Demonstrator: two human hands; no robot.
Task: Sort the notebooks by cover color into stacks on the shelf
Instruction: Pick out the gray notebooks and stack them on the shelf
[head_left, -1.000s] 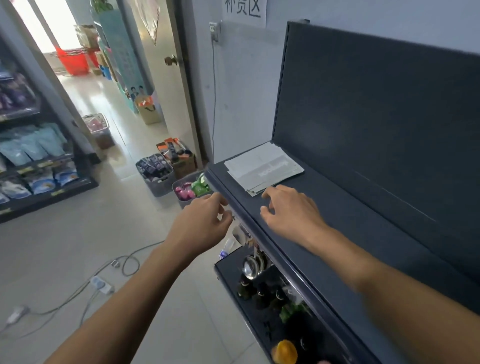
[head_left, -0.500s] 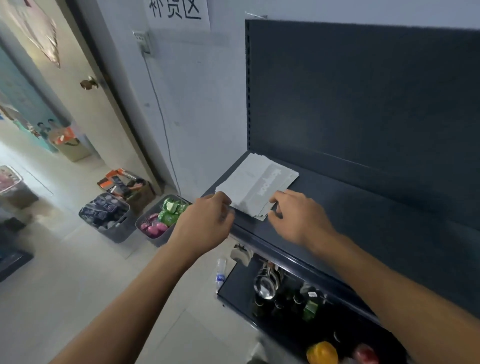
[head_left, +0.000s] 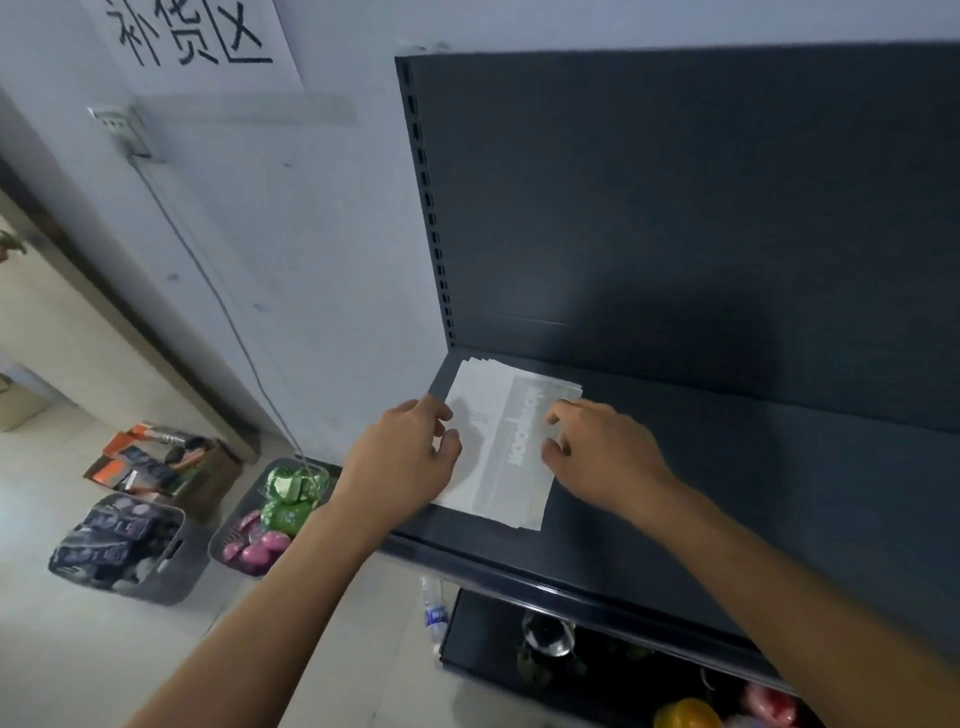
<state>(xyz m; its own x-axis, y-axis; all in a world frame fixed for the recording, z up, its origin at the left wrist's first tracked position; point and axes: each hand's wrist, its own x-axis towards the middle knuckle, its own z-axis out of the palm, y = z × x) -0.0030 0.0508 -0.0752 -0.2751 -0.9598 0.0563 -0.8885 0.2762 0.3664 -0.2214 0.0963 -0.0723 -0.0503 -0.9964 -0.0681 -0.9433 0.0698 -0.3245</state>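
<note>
While left hand (head_left: 400, 457), right hand (head_left: 602, 452) touch edges, notebooks (head_left: 488, 483) lie between.
</note>
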